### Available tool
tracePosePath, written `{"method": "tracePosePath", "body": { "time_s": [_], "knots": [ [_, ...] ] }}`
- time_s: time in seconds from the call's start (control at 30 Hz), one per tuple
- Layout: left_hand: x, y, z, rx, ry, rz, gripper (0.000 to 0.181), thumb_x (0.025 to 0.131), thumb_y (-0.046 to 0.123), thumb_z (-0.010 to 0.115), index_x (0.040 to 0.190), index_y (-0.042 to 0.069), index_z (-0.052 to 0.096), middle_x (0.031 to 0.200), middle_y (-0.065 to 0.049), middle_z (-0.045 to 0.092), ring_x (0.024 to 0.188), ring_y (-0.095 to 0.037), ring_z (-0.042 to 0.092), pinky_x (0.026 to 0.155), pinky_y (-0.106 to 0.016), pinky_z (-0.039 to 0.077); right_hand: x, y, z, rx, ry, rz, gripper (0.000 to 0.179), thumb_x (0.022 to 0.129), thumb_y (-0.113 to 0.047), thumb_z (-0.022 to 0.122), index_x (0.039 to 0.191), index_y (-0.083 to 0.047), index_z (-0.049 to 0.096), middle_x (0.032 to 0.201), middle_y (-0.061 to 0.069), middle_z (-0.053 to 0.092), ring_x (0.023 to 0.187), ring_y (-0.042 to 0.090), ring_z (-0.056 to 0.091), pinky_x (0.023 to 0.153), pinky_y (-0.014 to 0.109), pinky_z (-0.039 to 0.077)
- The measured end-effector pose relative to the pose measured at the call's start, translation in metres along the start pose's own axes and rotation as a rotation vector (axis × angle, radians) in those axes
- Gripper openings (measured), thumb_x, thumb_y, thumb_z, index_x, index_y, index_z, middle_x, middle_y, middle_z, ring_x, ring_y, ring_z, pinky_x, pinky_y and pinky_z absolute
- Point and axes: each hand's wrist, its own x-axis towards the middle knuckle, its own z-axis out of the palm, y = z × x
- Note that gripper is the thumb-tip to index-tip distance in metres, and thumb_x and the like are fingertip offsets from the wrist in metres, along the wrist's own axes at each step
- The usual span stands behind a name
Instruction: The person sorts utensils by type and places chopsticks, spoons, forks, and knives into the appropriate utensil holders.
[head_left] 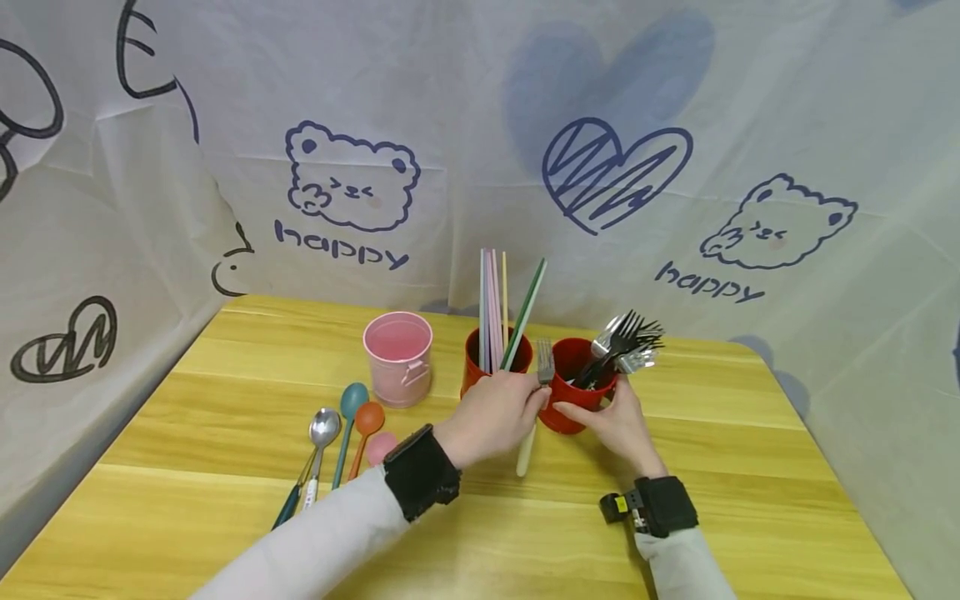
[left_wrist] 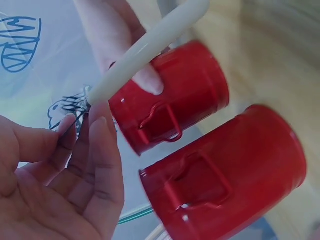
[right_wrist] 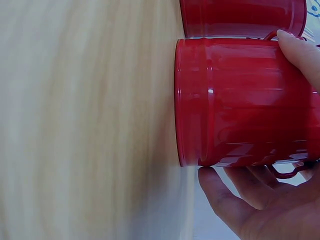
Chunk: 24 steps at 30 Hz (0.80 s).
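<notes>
Red cup point(head_left: 579, 398): on wooden table point(head_left: 465, 542), right of centre, cutlery point(head_left: 626, 337) leaning in it.
Second red cup point(head_left: 472, 375) just left. Right hand point(head_left: 630, 429): thumb and fingers curved round first cup's sides. Left hand point(head_left: 491, 421): thumb and fingertips closed in a pinch on fork point(head_left: 528, 450), tines up, pale handle down, near the gap between cups.

The straw cup point(head_left: 472, 371) and cutlery cup point(head_left: 561, 422), just beside each other, block the far middle. Spoons point(head_left: 368, 419) and the left sleeve point(head_left: 315, 533) obstruct the left. Right of the right sleeve point(head_left: 686, 567), a hand could pass over the table point(head_left: 757, 467).
</notes>
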Motion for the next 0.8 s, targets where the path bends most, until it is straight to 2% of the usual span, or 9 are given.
{"method": "tracePosePath", "body": {
  "time_s": [0.2, 0.37, 0.6, 0.8],
  "knots": [
    [0.01, 0.007, -0.008, 0.011, 0.056, 0.056, 0.026, 0.106, 0.026, 0.052, 0.089, 0.01, 0.063, 0.066, 0.003, 0.047, 0.061, -0.011, 0.05, 0.058, -0.021, 0.041, -0.001, -0.001, -0.001, 0.019, -0.002, -0.016, 0.091, 0.08, -0.023, 0.086, 0.152, -0.014, 0.031, 0.152, 0.014, 0.048, 0.134, 0.034, 0.051, 0.114, 0.055, 0.042],
    [0.019, 0.011, -0.018, 0.008, 0.102, 0.086, 0.027, 0.106, 0.026, 0.05, 0.092, 0.009, 0.065, 0.066, 0.002, 0.05, 0.061, -0.012, 0.052, 0.059, -0.02, 0.044, 0.001, -0.001, -0.001, -0.01, -0.004, -0.003, 0.091, 0.081, -0.025, 0.086, 0.152, -0.013, 0.031, 0.152, 0.014, 0.048, 0.135, 0.034, 0.05, 0.115, 0.055, 0.041],
    [0.032, 0.015, -0.034, -0.032, 0.139, 0.091, 0.027, 0.107, 0.027, 0.05, 0.098, 0.006, 0.066, 0.07, -0.001, 0.055, 0.062, -0.013, 0.054, 0.058, -0.018, 0.044, 0.002, -0.001, 0.0, -0.024, -0.005, -0.002, 0.091, 0.081, -0.025, 0.086, 0.152, -0.012, 0.031, 0.152, 0.015, 0.048, 0.135, 0.035, 0.049, 0.116, 0.055, 0.04],
    [0.041, 0.019, -0.038, -0.069, 0.18, 0.101, 0.027, 0.107, 0.027, 0.049, 0.103, 0.006, 0.065, 0.071, -0.002, 0.054, 0.06, -0.014, 0.053, 0.054, -0.016, 0.042, 0.001, -0.001, -0.001, -0.019, -0.005, 0.016, 0.092, 0.08, -0.025, 0.086, 0.152, -0.012, 0.03, 0.152, 0.015, 0.047, 0.136, 0.035, 0.048, 0.116, 0.056, 0.039]
  ]
}}
